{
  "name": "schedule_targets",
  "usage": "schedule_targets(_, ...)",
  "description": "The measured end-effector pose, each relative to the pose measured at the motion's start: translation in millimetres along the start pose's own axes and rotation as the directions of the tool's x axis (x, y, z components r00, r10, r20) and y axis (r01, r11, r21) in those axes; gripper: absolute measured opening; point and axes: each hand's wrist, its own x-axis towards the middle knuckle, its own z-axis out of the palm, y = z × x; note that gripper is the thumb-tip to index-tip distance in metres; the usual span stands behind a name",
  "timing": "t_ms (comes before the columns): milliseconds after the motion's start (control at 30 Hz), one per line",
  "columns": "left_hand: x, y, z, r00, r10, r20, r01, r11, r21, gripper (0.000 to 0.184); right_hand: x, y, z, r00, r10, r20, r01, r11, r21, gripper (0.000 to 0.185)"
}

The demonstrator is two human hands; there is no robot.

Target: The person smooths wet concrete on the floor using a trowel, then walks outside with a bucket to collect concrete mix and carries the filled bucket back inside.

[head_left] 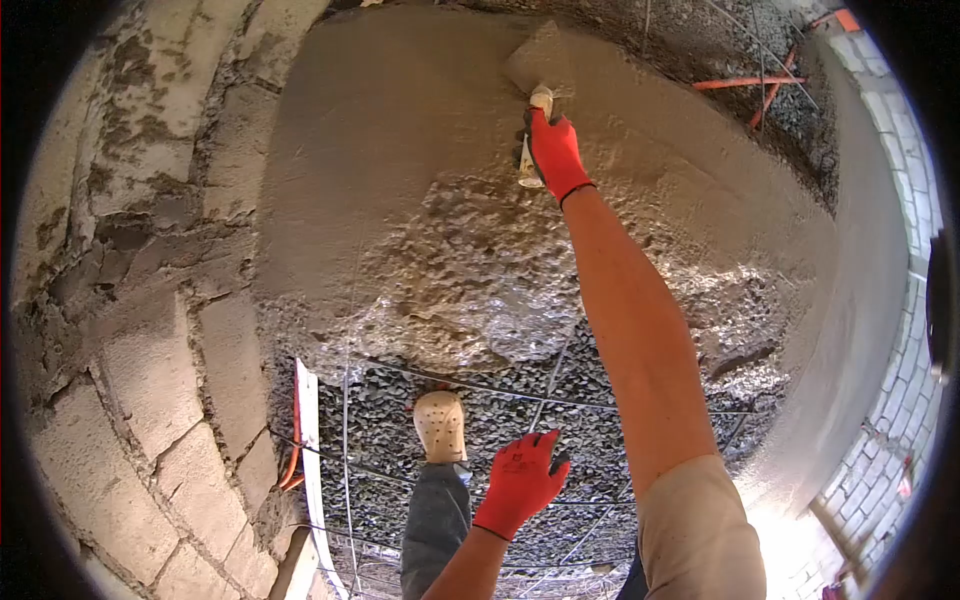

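Observation:
My right hand, in a red glove with dark fingers, is closed around the pale handle of a trowel. The blade is coated in mortar and lies against the smooth wet concrete in the upper part of the view. My left hand, gloved the same way, hangs low near my leg. Nothing shows in it, and its fingers are loosely bent and apart. Between the two hands, the concrete is rough and lumpy.
Thin steel bars cross above dark gravel, where my pale clog stands. A block wall rises at left, with a white strip beside it. Orange tubes stick out at upper right. A brick wall curves along the right.

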Motion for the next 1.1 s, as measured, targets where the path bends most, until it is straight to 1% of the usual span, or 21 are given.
schedule_targets(67,2.3,9.9,0.6,0.998,0.003,0.07,0.0,0.999,-0.047,0.053,9.6,10.8,2.0,0.991,-0.121,-0.049,0.099,0.941,-0.324,0.061)
schedule_targets(100,-9.5,-23.6,-28.3,0.997,-0.073,0.021,0.072,0.997,0.029,0.053,0.3,7.5,76.4,0.993,-0.117,0.006,0.115,0.967,-0.227,0.061)
schedule_targets(167,-13.5,-24.7,-24.4,0.997,-0.007,-0.073,0.009,1.0,0.028,0.052,-13.9,1.4,91.8,0.974,-0.228,-0.005,0.208,0.895,-0.394,0.061)
schedule_targets(200,-16.6,-26.7,-18.7,0.979,0.045,-0.199,-0.039,0.999,0.035,0.049,-39.8,-16.4,93.9,0.98,-0.191,0.054,0.199,0.941,-0.273,0.06)
schedule_targets(233,-14.3,-29.3,-17.0,0.98,0.064,-0.188,-0.061,0.998,0.021,0.049,-32.1,-9.3,98.2,0.974,-0.217,0.07,0.228,0.911,-0.344,0.057)
schedule_targets(267,-12.0,-32.1,-18.1,0.988,0.057,-0.143,-0.063,0.997,-0.035,0.05,-24.7,-2.0,100.5,0.968,-0.238,0.082,0.25,0.875,-0.415,0.055)
schedule_targets(300,-10.3,-33.0,-19.4,0.994,0.057,-0.091,-0.066,0.994,-0.089,0.05,-29.8,-3.7,101.4,0.961,-0.266,0.076,0.272,0.862,-0.428,0.054)
schedule_targets(333,-11.5,-28.8,-22.6,0.994,0.052,-0.099,-0.063,0.993,-0.102,0.051,-35.1,-4.1,100.3,0.954,-0.292,0.07,0.292,0.846,-0.446,0.052)
schedule_targets(367,-10.7,-28.0,-22.5,0.994,0.08,-0.08,-0.088,0.99,-0.112,0.051,-35.8,-2.7,96.9,0.956,-0.284,0.067,0.282,0.84,-0.463,0.052)
schedule_targets(433,-9.6,-25.2,-19.3,0.99,0.074,-0.117,-0.086,0.991,-0.102,0.051,-38.7,-2.8,76.8,0.961,-0.274,0.037,0.255,0.829,-0.498,0.053)
schedule_targets(467,-9.5,-20.9,-21.0,0.996,0.034,-0.084,-0.044,0.991,-0.126,0.051,-40.5,-7.3,68.1,0.966,-0.255,0.034,0.238,0.838,-0.491,0.053)
schedule_targets(533,-9.6,-17.6,-12.9,0.996,0.051,-0.078,-0.058,0.994,-0.093,0.051,-36.8,-7.7,41.5,0.98,-0.193,0.037,0.188,0.864,-0.468,0.055)
schedule_targets(600,-10.3,-15.1,-1.2,0.99,0.068,-0.121,-0.076,0.995,-0.069,0.051,-33.5,-10.6,5.6,0.983,-0.181,0.009,0.164,0.868,-0.469,0.052)
schedule_targets(667,-8.3,-12.4,5.5,0.996,0.052,-0.073,-0.057,0.996,-0.072,0.051,-37.0,-10.1,-34.6,0.987,-0.162,-0.019,0.135,0.874,-0.467,0.05)
schedule_targets(700,-5.7,-10.3,8.8,0.999,0.033,-0.036,-0.036,0.997,-0.075,0.051,-39.8,-8.9,-58.9,0.983,-0.178,-0.048,0.136,0.875,-0.464,0.05)
schedule_targets(767,-2.7,-4.5,21.6,0.998,0.053,-0.016,-0.054,0.997,-0.054,0.051,-47.8,-5.7,-108.2,0.975,-0.194,-0.104,0.124,0.876,-0.466,0.05)
schedule_targets(833,0.8,1.4,33.6,0.999,0.051,0.002,-0.051,0.998,0.029,0.051,-51.2,1.0,-158.0,0.954,-0.241,-0.179,0.127,0.863,-0.489,0.05)
schedule_targets(900,3.8,1.7,47.6,0.997,0.054,0.048,-0.056,0.997,0.046,0.051,-47.3,10.6,-209.0,0.939,-0.256,-0.228,0.109,0.853,-0.51,0.05)
schedule_targets(967,4.9,-0.8,62.7,0.997,0.056,0.043,-0.06,0.994,0.088,0.051,-43.5,26.2,-262.0,0.927,-0.264,-0.267,0.087,0.842,-0.532,0.049)
schedule_targets(1033,9.0,1.8,73.1,0.997,0.059,0.056,-0.066,0.989,0.134,0.051,-42.3,33.2,-310.6,0.944,-0.184,-0.274,0.079,0.932,-0.355,0.049)
schedule_targets(1100,14.4,8.8,83.3,0.997,0.023,0.068,-0.036,0.979,0.203,0.051,-44.6,37.5,-356.9,0.935,-0.176,-0.309,0.062,0.937,-0.344,0.049)
